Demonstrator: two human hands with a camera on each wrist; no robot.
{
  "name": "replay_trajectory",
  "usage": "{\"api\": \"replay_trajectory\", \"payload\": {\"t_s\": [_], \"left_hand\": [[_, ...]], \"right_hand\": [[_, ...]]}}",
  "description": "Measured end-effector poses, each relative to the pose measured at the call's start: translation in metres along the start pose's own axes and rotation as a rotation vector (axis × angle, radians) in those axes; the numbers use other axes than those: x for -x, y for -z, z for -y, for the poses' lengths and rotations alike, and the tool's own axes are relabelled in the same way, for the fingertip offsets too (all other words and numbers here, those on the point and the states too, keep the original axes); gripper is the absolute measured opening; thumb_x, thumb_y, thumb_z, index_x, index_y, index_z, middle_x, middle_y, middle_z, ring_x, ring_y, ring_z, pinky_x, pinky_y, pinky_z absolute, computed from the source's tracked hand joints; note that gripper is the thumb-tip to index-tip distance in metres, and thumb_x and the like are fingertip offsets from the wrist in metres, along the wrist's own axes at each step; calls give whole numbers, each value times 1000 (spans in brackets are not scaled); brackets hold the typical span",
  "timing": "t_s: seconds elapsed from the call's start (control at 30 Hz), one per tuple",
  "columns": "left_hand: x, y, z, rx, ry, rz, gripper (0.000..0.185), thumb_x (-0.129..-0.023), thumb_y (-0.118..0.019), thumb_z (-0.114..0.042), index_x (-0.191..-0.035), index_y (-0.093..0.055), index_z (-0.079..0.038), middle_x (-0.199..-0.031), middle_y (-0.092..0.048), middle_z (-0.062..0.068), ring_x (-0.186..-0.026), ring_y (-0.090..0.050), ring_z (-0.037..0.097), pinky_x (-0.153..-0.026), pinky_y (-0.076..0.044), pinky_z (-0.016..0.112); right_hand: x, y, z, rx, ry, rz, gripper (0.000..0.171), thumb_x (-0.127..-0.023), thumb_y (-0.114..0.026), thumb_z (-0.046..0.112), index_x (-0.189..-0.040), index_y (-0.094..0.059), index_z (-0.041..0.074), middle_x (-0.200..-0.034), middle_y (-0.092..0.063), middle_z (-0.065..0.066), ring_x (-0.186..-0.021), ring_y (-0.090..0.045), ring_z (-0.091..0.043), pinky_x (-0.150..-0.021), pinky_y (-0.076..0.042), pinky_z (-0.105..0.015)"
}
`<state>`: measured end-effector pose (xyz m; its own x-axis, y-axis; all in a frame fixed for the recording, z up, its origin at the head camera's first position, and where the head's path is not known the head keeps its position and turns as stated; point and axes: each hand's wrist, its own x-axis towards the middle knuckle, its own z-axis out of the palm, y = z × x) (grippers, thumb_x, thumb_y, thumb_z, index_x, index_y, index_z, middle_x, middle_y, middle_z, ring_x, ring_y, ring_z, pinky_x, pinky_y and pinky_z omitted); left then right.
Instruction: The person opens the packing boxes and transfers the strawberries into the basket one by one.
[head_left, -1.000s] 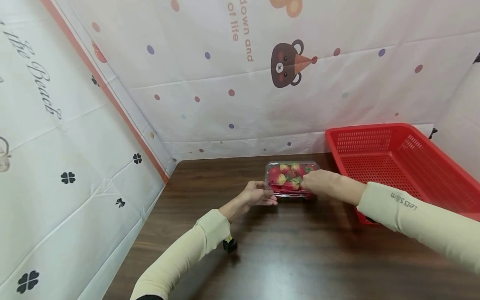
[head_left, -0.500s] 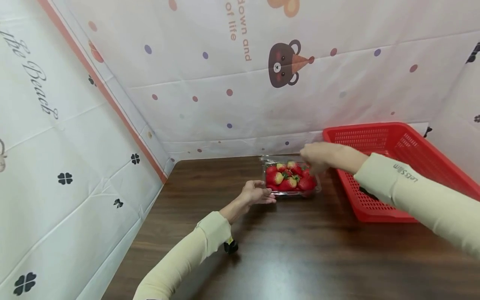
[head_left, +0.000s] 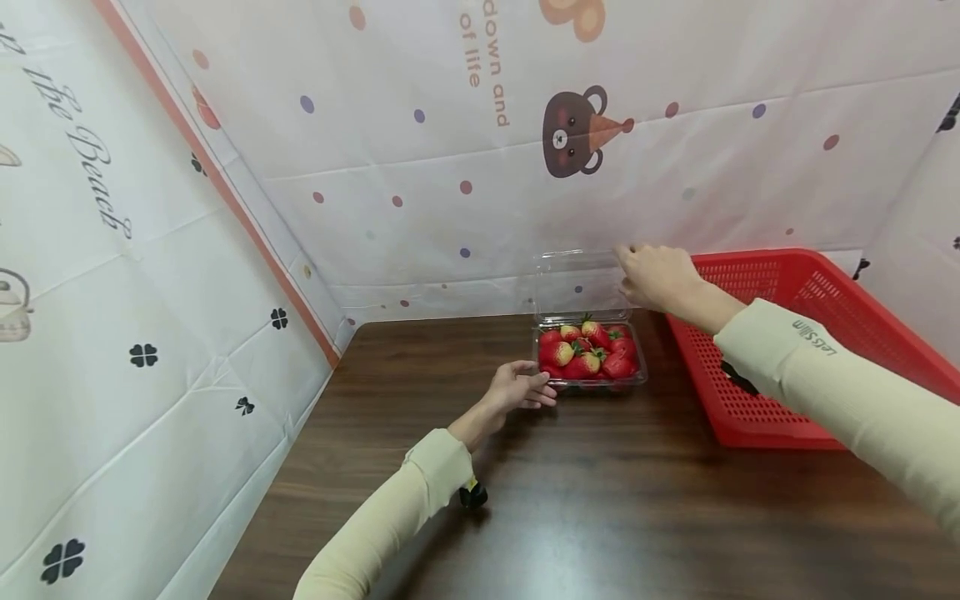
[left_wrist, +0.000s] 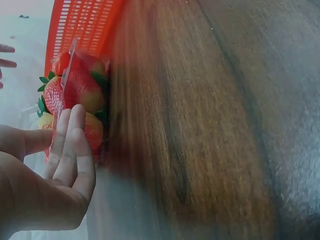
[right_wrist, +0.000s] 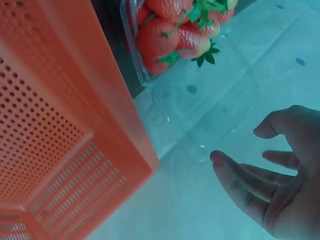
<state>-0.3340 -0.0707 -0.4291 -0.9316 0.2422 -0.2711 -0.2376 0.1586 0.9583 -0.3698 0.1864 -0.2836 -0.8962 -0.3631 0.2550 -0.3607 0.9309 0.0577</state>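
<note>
A clear plastic clamshell box [head_left: 636,382] of red strawberries [head_left: 587,364] stands on the table in the head view. Its hinged lid [head_left: 577,265] is raised, standing up against the wall behind. At the box's near left corner is my left hand [head_left: 510,392]; the left wrist view has the thumb and fingertips [left_wrist: 77,111] on either side of the rim, pinching it. My right hand [head_left: 660,273] is beside the upper right corner of the lid. In the right wrist view its thumb and fingers [right_wrist: 232,175] are spread apart with nothing between them.
To the right stands a large red perforated basket [head_left: 750,421], its left rim close to the strawberry box. A printed sheet [head_left: 420,225] hangs as a wall behind the brown wooden table [head_left: 600,500], with another along the left side.
The lid has swung up and back from the strawberries, with my right hand rising from the box's right side to the lid's top. My left hand has stayed at the corner.
</note>
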Motion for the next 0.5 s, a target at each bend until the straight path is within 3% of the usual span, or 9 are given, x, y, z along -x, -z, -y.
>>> {"api": "replay_trajectory", "payload": {"t_s": [0.13, 0.3, 0.37, 0.5], "left_hand": [[2, 1, 0, -48, -8, -17, 41, -106, -57, -29, -137, -52, -2, -103, -78, 19, -65, -71, 9, -63, -55, 23], [-9, -2, -4, -148, -59, -200, 37, -109, -47, -32, -127, -62, -4, -101, -71, 13, -75, -64, 12, -64, -56, 26], [-20, -6, -8, -197, -95, -277, 37, -109, -44, -30, -129, -63, -5, -103, -68, 13, -83, -65, 17, -71, -57, 29], [-43, -16, -14, -238, -111, -378, 41, -107, -41, -31, -135, -62, -9, -125, -66, 13, -111, -64, 25, -95, -53, 36]], "right_hand": [[6, -7, 6, -8, 14, 54, 38, -94, -66, 17, -127, -60, -2, -115, -67, -26, -87, -70, -43, -64, -58, -55], [10, -13, 13, -18, 71, 150, 29, -93, -68, 17, -116, -69, 0, -107, -71, -21, -88, -71, -36, -64, -59, -51], [7, -17, 16, -37, 97, 196, 28, -93, -69, 18, -113, -69, -1, -105, -72, -20, -88, -72, -35, -67, -59, -51], [-1, -34, 25, -105, 114, 324, 37, -96, -66, 20, -122, -64, -5, -112, -71, -23, -100, -70, -37, -81, -59, -51]]}}
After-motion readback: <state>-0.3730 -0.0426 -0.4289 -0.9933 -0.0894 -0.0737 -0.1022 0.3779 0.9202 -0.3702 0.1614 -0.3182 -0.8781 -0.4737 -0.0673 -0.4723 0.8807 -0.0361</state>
